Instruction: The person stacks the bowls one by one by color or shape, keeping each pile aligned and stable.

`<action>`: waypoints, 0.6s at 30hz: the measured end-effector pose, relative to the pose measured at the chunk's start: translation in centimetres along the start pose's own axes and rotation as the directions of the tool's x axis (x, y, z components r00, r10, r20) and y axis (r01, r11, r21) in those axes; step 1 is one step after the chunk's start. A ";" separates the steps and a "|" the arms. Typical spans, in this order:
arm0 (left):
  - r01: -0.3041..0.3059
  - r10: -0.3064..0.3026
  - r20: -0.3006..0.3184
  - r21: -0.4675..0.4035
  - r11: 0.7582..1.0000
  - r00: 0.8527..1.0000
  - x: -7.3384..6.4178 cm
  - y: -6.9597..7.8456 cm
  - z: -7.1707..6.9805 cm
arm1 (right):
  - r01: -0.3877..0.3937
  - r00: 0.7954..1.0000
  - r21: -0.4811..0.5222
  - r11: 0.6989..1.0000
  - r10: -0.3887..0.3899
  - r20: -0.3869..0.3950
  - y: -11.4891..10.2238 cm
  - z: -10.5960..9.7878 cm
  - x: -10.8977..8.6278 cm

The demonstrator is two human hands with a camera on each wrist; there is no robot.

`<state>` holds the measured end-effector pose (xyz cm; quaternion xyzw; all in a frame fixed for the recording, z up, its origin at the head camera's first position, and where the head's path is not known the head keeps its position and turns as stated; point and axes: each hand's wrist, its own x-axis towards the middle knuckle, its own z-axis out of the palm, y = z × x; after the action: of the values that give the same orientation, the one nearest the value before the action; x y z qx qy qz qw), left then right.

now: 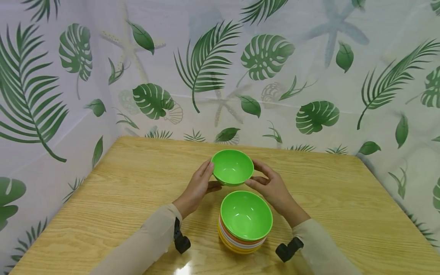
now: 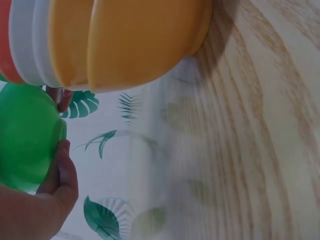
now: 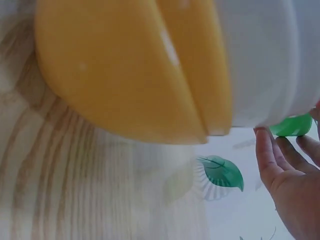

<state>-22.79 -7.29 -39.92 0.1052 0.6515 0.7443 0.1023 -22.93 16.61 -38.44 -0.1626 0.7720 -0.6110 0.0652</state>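
A single green bowl is held off the table, tilted so its inside faces me. My left hand grips its left side, thumb near the rim and fingers beneath. On the opposite side my right hand holds it between thumb and fingers. Nearer to me stands a stack of nested bowls with another green bowl on top. Below that come orange-red, white and yellow ones; the yellow bowls fill much of the left wrist view. The right wrist view shows the white bowls up close.
The stack rests on a wood-grain table, between my forearms. Behind and to the sides hangs a white leaf-print curtain, meeting the table's back edge. Dark wrist mounts sit on both sleeves.
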 end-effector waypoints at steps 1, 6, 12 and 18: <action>-0.009 0.009 0.024 0.003 1.000 1.000 0.0 0.1 0.0 | 0.002 1.000 -0.007 1.000 -0.002 -0.008 -0.1 -0.1 -0.1; -0.063 0.059 0.122 0.025 0.998 0.991 -0.2 1.0 -0.5 | 0.030 0.998 -0.018 0.999 -0.031 -0.046 -0.6 -0.9 -0.3; -0.116 0.108 0.141 0.052 0.992 0.984 -0.2 1.6 -0.7 | 0.076 0.996 -0.007 0.997 -0.076 -0.049 -1.3 -1.3 -0.6; -0.178 0.170 0.090 0.080 0.981 0.981 -0.6 2.4 -0.3 | 0.106 0.994 -0.014 0.994 -0.106 -0.010 -2.3 -1.1 -1.5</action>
<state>-22.32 -8.10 -37.59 0.1968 0.6672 0.7160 0.0588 -21.45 17.70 -36.14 -0.2006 0.7669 -0.6091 0.0273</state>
